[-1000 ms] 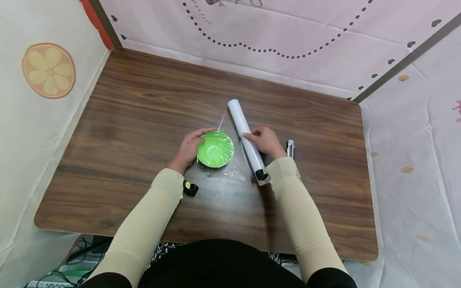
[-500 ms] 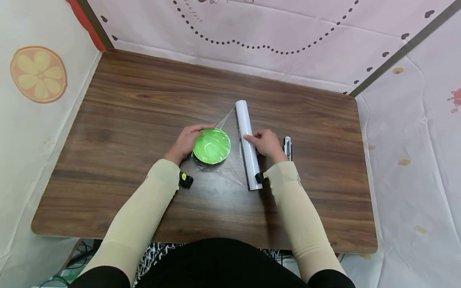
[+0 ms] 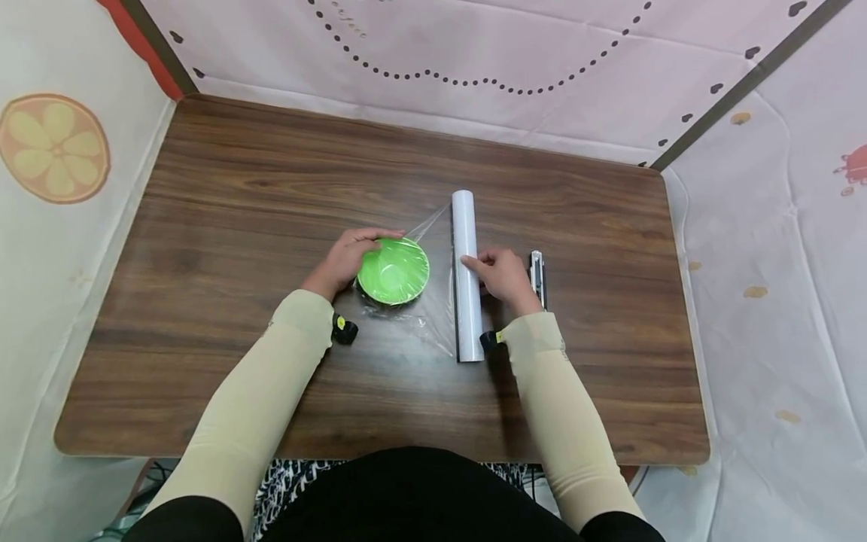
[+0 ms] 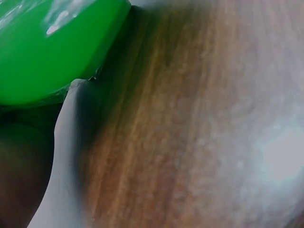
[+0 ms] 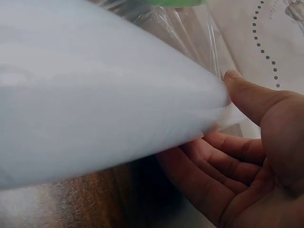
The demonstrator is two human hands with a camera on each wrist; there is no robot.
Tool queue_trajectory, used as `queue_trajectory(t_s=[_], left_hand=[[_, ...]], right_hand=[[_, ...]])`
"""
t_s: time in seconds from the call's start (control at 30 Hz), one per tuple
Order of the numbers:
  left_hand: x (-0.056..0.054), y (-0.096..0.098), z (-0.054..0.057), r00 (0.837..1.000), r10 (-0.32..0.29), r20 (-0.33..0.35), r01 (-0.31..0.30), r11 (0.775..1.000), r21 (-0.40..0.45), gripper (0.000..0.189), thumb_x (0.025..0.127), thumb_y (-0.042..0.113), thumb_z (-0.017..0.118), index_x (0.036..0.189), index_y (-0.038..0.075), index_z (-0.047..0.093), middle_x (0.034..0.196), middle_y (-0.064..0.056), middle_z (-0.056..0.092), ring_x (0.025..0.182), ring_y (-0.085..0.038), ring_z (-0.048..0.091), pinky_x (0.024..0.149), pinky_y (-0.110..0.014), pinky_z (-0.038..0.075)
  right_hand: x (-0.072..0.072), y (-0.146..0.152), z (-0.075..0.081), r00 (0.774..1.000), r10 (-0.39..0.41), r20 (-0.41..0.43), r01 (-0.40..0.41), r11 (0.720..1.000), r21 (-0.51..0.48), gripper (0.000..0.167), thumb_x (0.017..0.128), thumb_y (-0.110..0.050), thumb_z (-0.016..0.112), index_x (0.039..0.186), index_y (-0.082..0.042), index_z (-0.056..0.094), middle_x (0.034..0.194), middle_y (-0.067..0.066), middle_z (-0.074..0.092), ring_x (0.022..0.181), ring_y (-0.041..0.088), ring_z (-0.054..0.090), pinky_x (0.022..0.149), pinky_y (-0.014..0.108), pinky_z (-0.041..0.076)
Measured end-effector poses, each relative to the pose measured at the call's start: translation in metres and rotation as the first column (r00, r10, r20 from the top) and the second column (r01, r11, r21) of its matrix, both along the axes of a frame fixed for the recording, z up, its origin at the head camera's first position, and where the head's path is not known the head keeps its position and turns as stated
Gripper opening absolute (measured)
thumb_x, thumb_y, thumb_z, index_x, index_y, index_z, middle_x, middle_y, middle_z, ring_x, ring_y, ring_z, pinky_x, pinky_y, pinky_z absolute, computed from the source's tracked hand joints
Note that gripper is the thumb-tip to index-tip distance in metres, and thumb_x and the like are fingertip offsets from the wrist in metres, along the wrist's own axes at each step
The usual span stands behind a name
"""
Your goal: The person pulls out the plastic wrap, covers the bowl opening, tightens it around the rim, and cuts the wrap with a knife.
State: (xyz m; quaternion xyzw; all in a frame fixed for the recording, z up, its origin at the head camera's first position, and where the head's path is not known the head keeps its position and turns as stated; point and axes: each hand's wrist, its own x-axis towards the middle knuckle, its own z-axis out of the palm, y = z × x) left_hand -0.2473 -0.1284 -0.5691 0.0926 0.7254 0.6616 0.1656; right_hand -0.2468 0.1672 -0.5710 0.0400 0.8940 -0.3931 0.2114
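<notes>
Clear plastic wrap (image 3: 433,320) stretches over a green bowl (image 3: 394,272) and runs to a white roll of plastic wrap (image 3: 464,218) on its right. My left hand (image 3: 342,260) grips the bowl's left rim, with the thumb over the wrapped top and fingers along the far side. The roll stands nearly straight away from me, and my right hand (image 3: 506,277) holds it near its middle. In the right wrist view, the thumb lies on one side of the roll (image 5: 104,104) and curled fingers lie under the other. Green bowl (image 4: 52,52) fills the left wrist view's upper left corner, blurred.
A slim silver-and-black tool (image 3: 537,272), perhaps a utility knife, lies right of my right hand, partly hidden by it. The brown wooden table (image 3: 271,188) meets printed cloth walls (image 3: 474,45) at the back and sides. Its near edge runs by my body.
The roll has turned from slanted to nearly straight and moved slightly away from the bowl, with the wrap drawn out between them. Both hands keep their holds. The head view has shifted slightly.
</notes>
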Motion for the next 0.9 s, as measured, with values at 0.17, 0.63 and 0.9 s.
queue_trajectory(t_s=[0.17, 0.63, 0.9], left_hand=[[-0.0016, 0.0002, -0.0002, 1.000, -0.012, -0.003, 0.012, 1.000, -0.010, 0.034, 0.094, -0.004, 0.042, 0.121, -0.005, 0.062, 0.137, -0.015, 0.056, 0.139, -0.028, 0.041, 0.120, -0.043, 0.023], [-0.0016, 0.0003, -0.0040, 0.999, -0.017, -0.045, 0.019, 0.999, 0.030, 0.034, 0.094, -0.005, 0.041, 0.120, -0.008, 0.062, 0.137, -0.020, 0.054, 0.138, -0.031, 0.042, 0.120, -0.042, 0.023], [-0.0003, 0.0011, -0.0045, 0.999, -0.001, -0.042, 0.003, 0.999, 0.038, 0.034, 0.093, -0.004, 0.041, 0.119, -0.008, 0.062, 0.135, -0.018, 0.056, 0.136, -0.031, 0.044, 0.119, -0.042, 0.025]], right_hand=[[0.0029, 0.0025, 0.0000, 0.999, -0.044, 0.028, 0.044, 0.999, -0.023, 0.044, 0.090, -0.054, 0.061, 0.100, -0.011, 0.068, 0.096, 0.009, 0.065, 0.080, 0.022, 0.066, 0.065, 0.031, 0.059], [0.0085, 0.0028, -0.0001, 0.996, -0.084, 0.038, 0.085, 0.996, -0.016, 0.049, 0.090, -0.055, 0.060, 0.113, -0.012, 0.067, 0.100, 0.006, 0.067, 0.081, 0.020, 0.068, 0.068, 0.031, 0.058], [0.0104, 0.0016, 0.0013, 0.996, -0.092, 0.014, 0.092, 0.996, -0.002, 0.050, 0.090, -0.054, 0.060, 0.117, -0.012, 0.065, 0.100, 0.006, 0.066, 0.082, 0.019, 0.066, 0.067, 0.030, 0.058]])
